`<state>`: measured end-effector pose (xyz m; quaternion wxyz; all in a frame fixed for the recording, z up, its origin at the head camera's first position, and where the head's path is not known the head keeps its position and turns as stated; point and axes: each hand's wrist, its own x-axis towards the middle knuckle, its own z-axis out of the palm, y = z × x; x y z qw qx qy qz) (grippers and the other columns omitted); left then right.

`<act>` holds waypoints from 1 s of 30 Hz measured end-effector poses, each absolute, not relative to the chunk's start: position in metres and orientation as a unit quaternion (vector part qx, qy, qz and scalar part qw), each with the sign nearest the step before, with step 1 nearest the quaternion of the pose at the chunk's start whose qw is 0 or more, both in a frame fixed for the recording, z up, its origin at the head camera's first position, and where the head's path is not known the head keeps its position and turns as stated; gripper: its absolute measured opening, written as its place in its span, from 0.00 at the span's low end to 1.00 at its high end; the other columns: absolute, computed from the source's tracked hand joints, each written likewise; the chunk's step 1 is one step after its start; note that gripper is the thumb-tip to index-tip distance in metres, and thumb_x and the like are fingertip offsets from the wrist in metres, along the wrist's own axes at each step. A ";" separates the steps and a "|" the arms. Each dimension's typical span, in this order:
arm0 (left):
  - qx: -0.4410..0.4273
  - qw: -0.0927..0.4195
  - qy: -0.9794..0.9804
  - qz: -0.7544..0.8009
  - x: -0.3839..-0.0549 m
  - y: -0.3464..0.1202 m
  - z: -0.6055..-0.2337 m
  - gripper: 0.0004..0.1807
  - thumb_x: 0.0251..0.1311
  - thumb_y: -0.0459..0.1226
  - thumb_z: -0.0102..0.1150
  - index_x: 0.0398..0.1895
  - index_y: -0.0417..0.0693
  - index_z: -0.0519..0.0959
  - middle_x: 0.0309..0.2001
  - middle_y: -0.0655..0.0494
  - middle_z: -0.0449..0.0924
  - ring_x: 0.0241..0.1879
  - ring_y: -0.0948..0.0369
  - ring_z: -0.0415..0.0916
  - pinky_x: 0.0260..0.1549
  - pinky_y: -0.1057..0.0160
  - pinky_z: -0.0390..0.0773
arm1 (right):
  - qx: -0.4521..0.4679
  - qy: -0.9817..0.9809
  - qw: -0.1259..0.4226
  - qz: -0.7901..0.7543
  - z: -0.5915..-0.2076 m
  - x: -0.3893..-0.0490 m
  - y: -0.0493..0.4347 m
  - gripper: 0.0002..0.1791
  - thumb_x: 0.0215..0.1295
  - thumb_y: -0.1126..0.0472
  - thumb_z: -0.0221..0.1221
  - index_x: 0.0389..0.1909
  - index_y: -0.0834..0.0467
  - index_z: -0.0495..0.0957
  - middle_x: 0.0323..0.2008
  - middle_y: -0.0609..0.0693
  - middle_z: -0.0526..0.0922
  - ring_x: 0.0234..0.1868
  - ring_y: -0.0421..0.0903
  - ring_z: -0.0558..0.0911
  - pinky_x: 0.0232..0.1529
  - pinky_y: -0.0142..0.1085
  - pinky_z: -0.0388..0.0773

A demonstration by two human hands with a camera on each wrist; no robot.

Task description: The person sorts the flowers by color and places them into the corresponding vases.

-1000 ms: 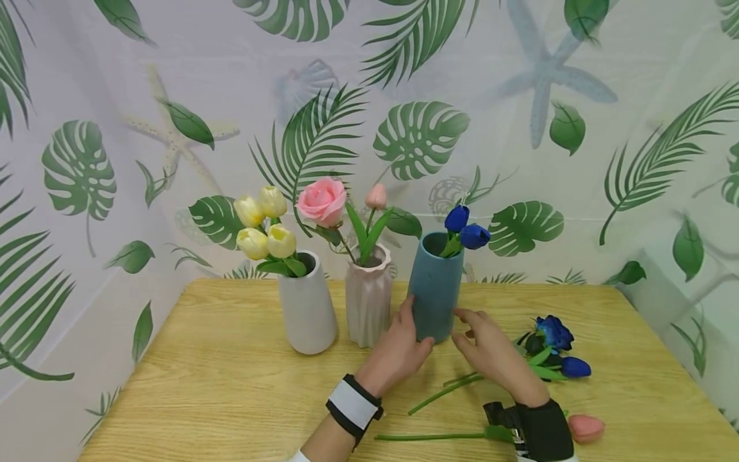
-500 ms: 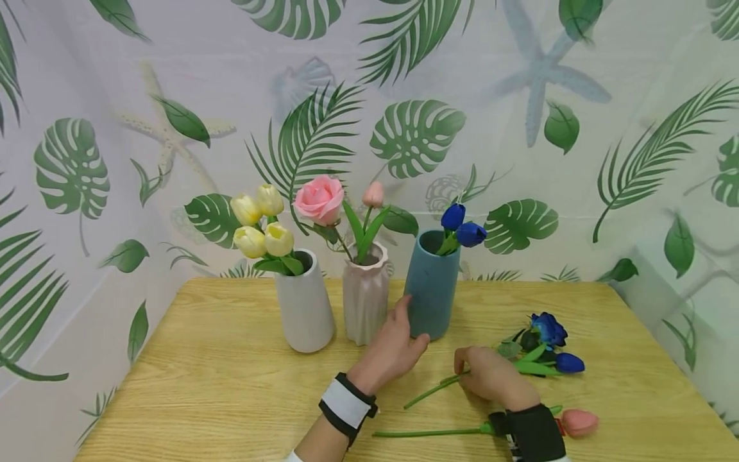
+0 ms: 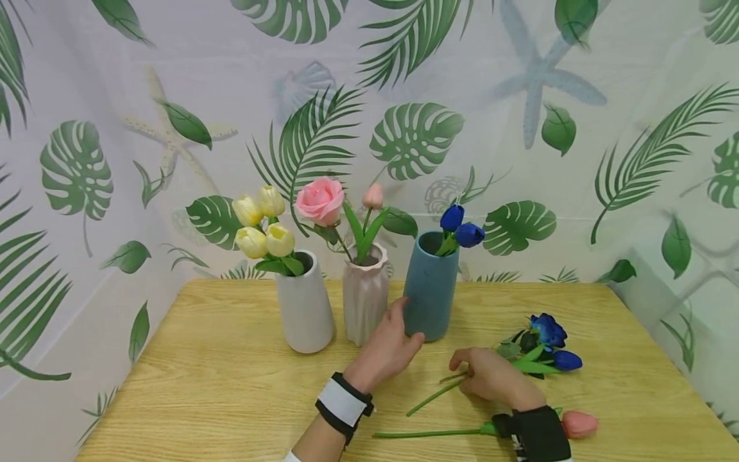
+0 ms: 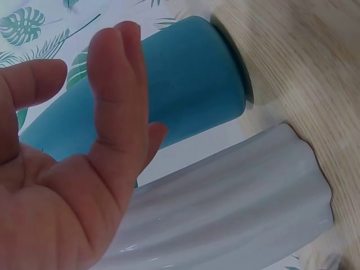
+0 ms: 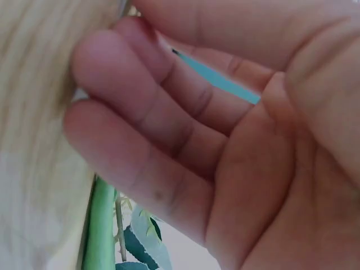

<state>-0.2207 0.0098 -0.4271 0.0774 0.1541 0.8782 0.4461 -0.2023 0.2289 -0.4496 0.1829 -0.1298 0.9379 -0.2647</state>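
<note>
My left hand (image 3: 388, 346) is beside the blue vase (image 3: 430, 295), fingers extended at its lower left side. In the left wrist view, these fingers overlap the blue vase (image 4: 191, 79), above the ribbed pale vase (image 4: 242, 208). Two blue tulips (image 3: 462, 226) stand in the blue vase. My right hand (image 3: 491, 375) is low over the table, its fingers curled at the stems (image 3: 435, 398) of a blue rose (image 3: 548, 330) and a blue tulip (image 3: 568, 360) lying there. In the right wrist view, a green stem (image 5: 100, 230) runs beneath the curled fingers.
A white vase (image 3: 306, 314) with yellow tulips (image 3: 262, 224) stands at left. The ribbed vase holds a pink rose (image 3: 320, 202) and a small pink tulip (image 3: 373, 196). Another pink tulip (image 3: 580, 424) lies near the front, partly under my right wrist strap (image 3: 539, 433).
My right hand has left the blue vase's right side and come down to the lying blue flowers' stems, which have shifted slightly. My left hand stays by the vase.
</note>
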 end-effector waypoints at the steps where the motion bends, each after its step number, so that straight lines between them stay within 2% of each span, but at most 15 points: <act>1: 0.154 0.078 0.877 0.448 -0.221 0.009 -0.427 0.37 0.72 0.44 0.51 0.77 0.43 0.49 0.72 0.34 0.57 0.68 0.45 0.65 0.60 0.47 0.71 | -0.135 0.938 0.179 -0.264 -0.450 -0.202 0.230 0.12 0.57 0.73 0.65 0.40 0.57 0.81 0.29 0.48 0.79 0.26 0.44 0.74 0.29 0.40 0.71; 7: 0.151 0.084 0.874 0.455 -0.222 0.008 -0.427 0.37 0.72 0.44 0.51 0.77 0.43 0.49 0.73 0.35 0.57 0.70 0.46 0.63 0.63 0.46 0.68 | -0.195 0.943 0.135 -0.234 -0.456 -0.201 0.232 0.09 0.63 0.71 0.62 0.30 0.53 0.77 0.24 0.43 0.74 0.22 0.40 0.68 0.26 0.36 0.65; 10: 0.152 0.086 0.872 0.458 -0.222 0.007 -0.427 0.37 0.72 0.44 0.51 0.77 0.43 0.49 0.73 0.35 0.57 0.70 0.46 0.63 0.63 0.46 0.68 | -0.205 0.944 0.128 -0.226 -0.456 -0.200 0.232 0.08 0.68 0.68 0.59 0.32 0.53 0.74 0.23 0.42 0.72 0.21 0.38 0.67 0.26 0.35 0.63; 14: 0.154 0.083 0.872 0.458 -0.221 0.006 -0.426 0.36 0.72 0.44 0.52 0.77 0.43 0.50 0.71 0.35 0.59 0.68 0.45 0.65 0.61 0.46 0.70 | -0.189 0.944 0.102 -0.250 -0.450 -0.199 0.230 0.04 0.74 0.67 0.53 0.38 0.55 0.72 0.22 0.46 0.71 0.20 0.39 0.66 0.25 0.35 0.62; 16: 0.154 0.080 0.873 0.455 -0.221 0.005 -0.426 0.36 0.72 0.44 0.52 0.76 0.43 0.50 0.69 0.34 0.61 0.66 0.45 0.68 0.59 0.46 0.72 | -0.156 0.936 0.088 -0.304 -0.447 -0.200 0.227 0.01 0.76 0.64 0.51 0.43 0.58 0.71 0.25 0.49 0.75 0.20 0.42 0.70 0.24 0.35 0.66; 19: 0.154 0.079 0.876 0.451 -0.221 0.004 -0.425 0.36 0.72 0.44 0.52 0.76 0.44 0.51 0.68 0.34 0.62 0.63 0.45 0.70 0.56 0.47 0.74 | -0.074 0.900 0.057 -0.425 -0.441 -0.200 0.223 0.11 0.77 0.58 0.51 0.49 0.61 0.73 0.33 0.59 0.82 0.21 0.48 0.79 0.23 0.39 0.75; 21: 0.154 0.079 0.876 0.450 -0.222 0.003 -0.425 0.36 0.72 0.44 0.52 0.76 0.44 0.51 0.68 0.34 0.62 0.62 0.45 0.71 0.55 0.47 0.75 | -0.009 0.856 0.025 -0.516 -0.438 -0.198 0.220 0.17 0.76 0.53 0.54 0.53 0.63 0.74 0.41 0.63 0.85 0.25 0.50 0.84 0.25 0.42 0.80; 23: 0.155 0.079 0.876 0.450 -0.222 0.003 -0.425 0.36 0.72 0.44 0.52 0.76 0.44 0.51 0.68 0.34 0.62 0.62 0.45 0.71 0.55 0.47 0.75 | 0.047 0.800 -0.005 -0.598 -0.436 -0.197 0.217 0.21 0.74 0.53 0.56 0.56 0.65 0.74 0.42 0.59 0.87 0.26 0.47 0.86 0.27 0.41 0.82; 25: 0.154 0.079 0.876 0.450 -0.222 0.003 -0.425 0.36 0.72 0.44 0.52 0.76 0.43 0.51 0.69 0.33 0.61 0.63 0.44 0.71 0.56 0.47 0.74 | 0.090 0.720 -0.020 -0.687 -0.434 -0.195 0.214 0.19 0.74 0.56 0.56 0.58 0.63 0.71 0.39 0.52 0.88 0.27 0.41 0.87 0.29 0.35 0.83; 28: 0.155 0.082 0.876 0.450 -0.222 0.004 -0.426 0.36 0.72 0.44 0.52 0.76 0.42 0.51 0.69 0.33 0.61 0.64 0.44 0.69 0.57 0.46 0.74 | 0.135 0.539 0.007 -0.832 -0.433 -0.193 0.212 0.12 0.75 0.62 0.53 0.55 0.60 0.69 0.33 0.45 0.87 0.28 0.36 0.85 0.32 0.27 0.81; 30: 0.155 0.086 0.875 0.451 -0.222 0.004 -0.428 0.36 0.72 0.44 0.52 0.76 0.42 0.50 0.70 0.33 0.60 0.65 0.44 0.68 0.58 0.46 0.73 | 0.166 0.400 0.036 -0.901 -0.431 -0.192 0.214 0.09 0.76 0.63 0.50 0.54 0.56 0.66 0.32 0.46 0.86 0.29 0.36 0.85 0.33 0.25 0.80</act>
